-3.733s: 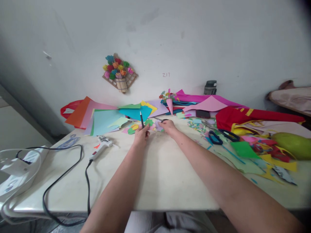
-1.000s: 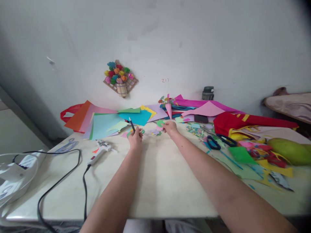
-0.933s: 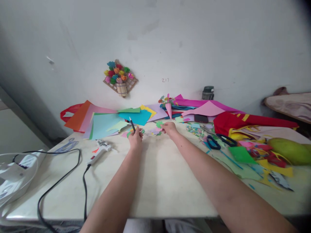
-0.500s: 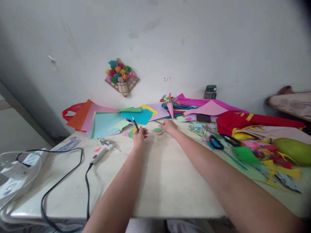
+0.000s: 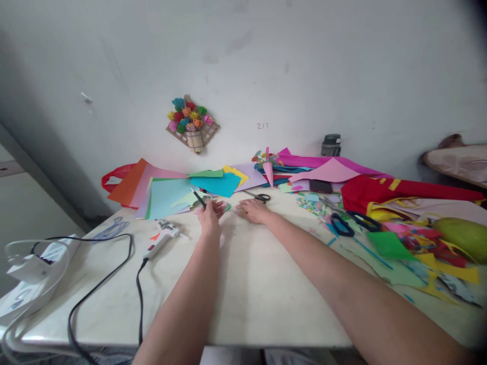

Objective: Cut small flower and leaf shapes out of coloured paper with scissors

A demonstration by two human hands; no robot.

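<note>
My left hand (image 5: 210, 217) holds a dark pen (image 5: 198, 198) that points up and to the left. Under and beside its fingers lie small paper cutouts, mostly hidden, with one green cutout (image 5: 228, 207) showing at the fingertips. My right hand (image 5: 252, 211) rests low on the table with its fingers stretched towards the left hand. It covers most of whatever lies beneath it. Just behind the right hand is a small pair of scissors (image 5: 262, 197) with black handles, lying on the table.
A white glue gun (image 5: 158, 242) with a black cord lies left, near a power strip (image 5: 41, 274). Coloured paper sheets (image 5: 171, 195) line the back. Larger blue-handled scissors (image 5: 342, 224), paper scraps (image 5: 390, 245), a phone (image 5: 320, 186) and a green fruit (image 5: 462, 237) are right.
My right hand, which held a green cutout and then reached to the small scissors, has come down and flattened out. The scissors are now uncovered. My left hand, still with the pen, shifts slightly left.
</note>
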